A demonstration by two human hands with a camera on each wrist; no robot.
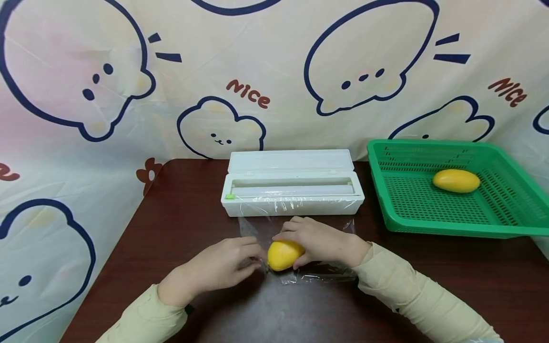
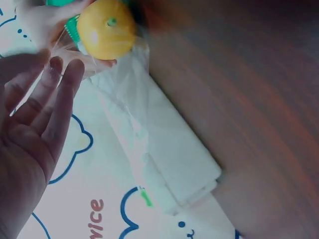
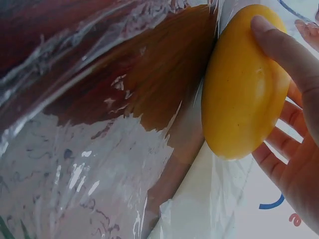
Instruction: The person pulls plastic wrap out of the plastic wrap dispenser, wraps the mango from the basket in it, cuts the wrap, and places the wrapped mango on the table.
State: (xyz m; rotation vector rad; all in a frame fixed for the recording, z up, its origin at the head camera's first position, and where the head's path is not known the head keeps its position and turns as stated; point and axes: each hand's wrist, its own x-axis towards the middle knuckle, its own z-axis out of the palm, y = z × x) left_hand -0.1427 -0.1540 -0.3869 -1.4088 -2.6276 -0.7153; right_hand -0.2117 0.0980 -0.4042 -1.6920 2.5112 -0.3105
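Observation:
A yellow mango (image 1: pixel 284 256) lies on clear cling film (image 3: pixel 94 174) over the dark table. My right hand (image 1: pixel 319 240) holds it from the right, with the thumb along one side and the fingers round the other in the right wrist view. At the mango's left end, my left hand (image 1: pixel 218 264) pinches the film's edge between thumb and fingertips. The left wrist view shows film stretched between those fingertips and the mango (image 2: pixel 106 30). Behind both hands stands a white cling film box (image 1: pixel 296 208) with its lid up, and the film runs from it towards the mango.
A green plastic basket (image 1: pixel 450 227) stands at the right with another mango (image 1: pixel 456 181) inside. A small light-green piece (image 1: pixel 230 196) sits at the box's left front edge. Behind the brown table (image 1: pixel 180 214) hangs a patterned cloth (image 1: pixel 274 52).

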